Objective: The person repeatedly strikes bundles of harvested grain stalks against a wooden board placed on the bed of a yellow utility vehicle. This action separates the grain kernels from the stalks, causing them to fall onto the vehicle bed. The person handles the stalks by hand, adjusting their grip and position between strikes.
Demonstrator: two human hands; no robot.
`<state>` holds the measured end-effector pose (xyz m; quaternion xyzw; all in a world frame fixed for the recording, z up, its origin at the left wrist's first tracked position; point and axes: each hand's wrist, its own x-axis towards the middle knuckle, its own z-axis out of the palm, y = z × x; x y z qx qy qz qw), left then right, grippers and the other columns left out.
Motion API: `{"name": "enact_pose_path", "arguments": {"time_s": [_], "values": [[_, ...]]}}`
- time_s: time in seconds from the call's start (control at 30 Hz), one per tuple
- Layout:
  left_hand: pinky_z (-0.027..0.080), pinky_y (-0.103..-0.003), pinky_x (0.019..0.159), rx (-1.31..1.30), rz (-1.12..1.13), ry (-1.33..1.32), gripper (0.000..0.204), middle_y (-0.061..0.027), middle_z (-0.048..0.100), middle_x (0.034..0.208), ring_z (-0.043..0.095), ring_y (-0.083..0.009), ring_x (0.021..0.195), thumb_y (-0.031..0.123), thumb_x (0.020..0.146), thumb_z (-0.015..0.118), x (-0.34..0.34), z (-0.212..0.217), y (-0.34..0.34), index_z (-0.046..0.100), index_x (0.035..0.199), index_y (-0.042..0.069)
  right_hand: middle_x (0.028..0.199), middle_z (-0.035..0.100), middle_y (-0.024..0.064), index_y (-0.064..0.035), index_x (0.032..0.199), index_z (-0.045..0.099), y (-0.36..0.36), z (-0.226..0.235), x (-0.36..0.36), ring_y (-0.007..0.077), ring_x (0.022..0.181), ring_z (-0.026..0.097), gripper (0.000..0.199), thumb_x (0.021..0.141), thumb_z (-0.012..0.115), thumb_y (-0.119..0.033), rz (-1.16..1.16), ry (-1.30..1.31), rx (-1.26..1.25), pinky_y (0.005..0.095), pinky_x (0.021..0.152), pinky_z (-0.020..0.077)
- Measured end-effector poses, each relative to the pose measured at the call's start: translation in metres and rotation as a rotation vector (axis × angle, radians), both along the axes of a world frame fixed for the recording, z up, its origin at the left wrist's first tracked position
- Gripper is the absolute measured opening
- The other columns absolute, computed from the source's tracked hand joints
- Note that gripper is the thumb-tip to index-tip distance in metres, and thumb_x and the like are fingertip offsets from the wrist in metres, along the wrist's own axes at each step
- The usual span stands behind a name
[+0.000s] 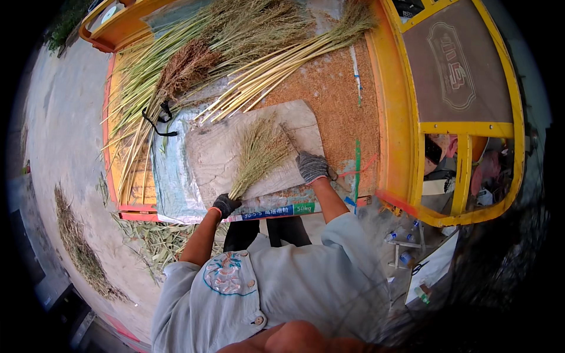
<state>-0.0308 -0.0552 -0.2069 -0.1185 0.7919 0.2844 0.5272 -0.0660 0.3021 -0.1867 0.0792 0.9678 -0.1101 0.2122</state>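
My left hand (226, 205), in a dark grey glove, is closed round the stalk ends of a bunch of green-tan seed heads (260, 147). The bunch fans out away from me over a worn, pale board (215, 156). In a similar grey glove, my right hand (311, 167) grips a wooden-handled tool (333, 175) at the board's right side. The handle's end shows beside the wrist. A thin dark edge reaches from the fist toward the seed heads; whether it is a blade I cannot tell.
Long cut stalks with bushy heads (265, 29) lie across the far side of the orange truck bed (379, 112). A reddish-brown bunch (187, 66) rests on them beside a black strap (159, 125). Loose reddish grains (338, 82) cover the right. A yellow-framed panel (456, 59) stands farther right.
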Motion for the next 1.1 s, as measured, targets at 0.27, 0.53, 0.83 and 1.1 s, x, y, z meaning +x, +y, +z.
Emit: {"name": "enact_pose_path", "arguments": {"time_s": [0.27,0.53,0.83,1.1], "values": [[0.044,-0.034,0.049,-0.007,-0.086,0.128,0.038,-0.0092,0.060,0.064,0.054,-0.0187,0.050,0.034,0.067,0.069,0.010,-0.016,-0.003,0.063,0.086,0.002,0.070,0.064,0.0133,-0.0073,0.088,0.054,-0.076,0.045,0.032,0.0305,0.068,0.064,0.029,0.086,0.049,-0.036,0.211,-0.011,-0.152,0.0463,0.064,0.0454],[0.048,-0.042,0.076,-0.032,-0.076,0.078,0.049,-0.0239,0.063,0.089,0.062,-0.0363,0.086,0.041,0.066,0.066,0.000,-0.002,0.001,0.064,0.097,0.002,0.077,0.065,0.0170,-0.0054,0.090,0.057,0.012,0.011,-0.007,0.0332,0.071,0.064,0.030,0.089,0.045,-0.032,-0.041,-0.012,-0.019,0.0469,0.062,0.0467],[0.048,-0.045,0.079,-0.186,-0.230,0.242,0.041,-0.0245,0.062,0.091,0.060,-0.0393,0.089,0.036,0.070,0.061,0.007,0.001,0.011,0.064,0.096,0.005,0.076,0.065,0.0141,-0.0089,0.087,0.055,-0.087,0.043,0.043,0.0325,0.069,0.063,0.030,0.086,0.049,-0.038,0.364,-0.064,-0.223,0.0464,0.069,0.0448],[0.046,-0.045,0.081,-0.182,-0.218,0.243,0.038,-0.0239,0.062,0.095,0.059,-0.0386,0.092,0.034,0.072,0.059,0.004,0.005,0.012,0.064,0.097,0.006,0.076,0.064,0.0179,-0.0044,0.091,0.059,0.020,0.008,-0.006,0.0357,0.071,0.062,0.034,0.088,0.047,-0.037,-0.271,0.070,0.024,0.0481,0.063,0.0469]]}}
